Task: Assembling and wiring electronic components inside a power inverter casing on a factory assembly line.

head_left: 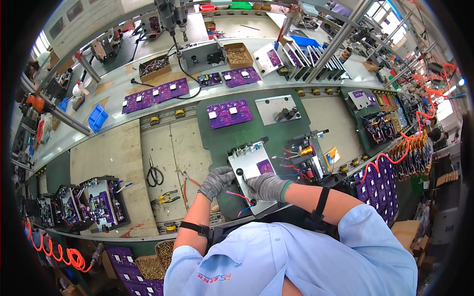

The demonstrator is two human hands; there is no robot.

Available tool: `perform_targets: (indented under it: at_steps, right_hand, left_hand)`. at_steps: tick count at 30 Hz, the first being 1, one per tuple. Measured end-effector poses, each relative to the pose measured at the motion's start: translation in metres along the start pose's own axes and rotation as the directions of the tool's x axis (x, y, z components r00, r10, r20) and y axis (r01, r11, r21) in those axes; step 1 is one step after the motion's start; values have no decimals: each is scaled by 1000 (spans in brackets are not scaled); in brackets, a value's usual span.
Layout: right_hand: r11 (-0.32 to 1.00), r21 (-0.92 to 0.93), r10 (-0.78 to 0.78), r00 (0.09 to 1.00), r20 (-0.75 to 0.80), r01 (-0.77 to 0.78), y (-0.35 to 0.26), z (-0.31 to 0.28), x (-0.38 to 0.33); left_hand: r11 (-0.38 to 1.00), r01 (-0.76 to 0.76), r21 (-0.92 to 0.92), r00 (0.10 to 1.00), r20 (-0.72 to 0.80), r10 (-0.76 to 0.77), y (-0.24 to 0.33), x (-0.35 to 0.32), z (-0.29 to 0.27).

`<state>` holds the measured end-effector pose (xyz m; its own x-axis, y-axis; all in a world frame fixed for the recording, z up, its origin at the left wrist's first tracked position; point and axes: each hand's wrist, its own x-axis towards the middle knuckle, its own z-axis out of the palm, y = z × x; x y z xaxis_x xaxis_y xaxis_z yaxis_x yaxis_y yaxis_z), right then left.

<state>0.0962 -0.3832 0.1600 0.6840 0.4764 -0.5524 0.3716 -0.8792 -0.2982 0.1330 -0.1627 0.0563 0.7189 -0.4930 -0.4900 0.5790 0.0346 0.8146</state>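
In front of me on a green board lies a silver metal chassis plate [252,163] with a circuit board along its far end and a small purple board [264,166] on top. Grey-gloved, my left hand [217,182] curls its fingers around the plate's left edge. My right hand [269,187], gloved too, rests over the plate's right half, fingertips drawn together beside a black round part [240,171]; what they hold is hidden. Red and blue wires [239,196] stick out near the plate's close end. An open unit with a yellow coil [306,151] stands to the right.
Beyond the plate lie a purple circuit board [229,113] and a metal plate with black cylinders [278,109]. Scissors [155,175] and yellow-handled pliers [167,197] lie left. Assembled units [103,204] stand farther left. A screwdriver [173,34] hangs above the bench.
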Motion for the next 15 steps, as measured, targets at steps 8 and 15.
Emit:
perform_targets:
  at_steps: [8,15]
  right_hand:
    - [1000,-3,-9,1000,27,10,2,4,6]
    - [1000,-14,-23,1000,19,24,-1,5,8]
  left_hand:
    - [995,-93,42,995,29,91,-2,-1,11]
    - [986,-58,-157,995,66,69,-2,16,16]
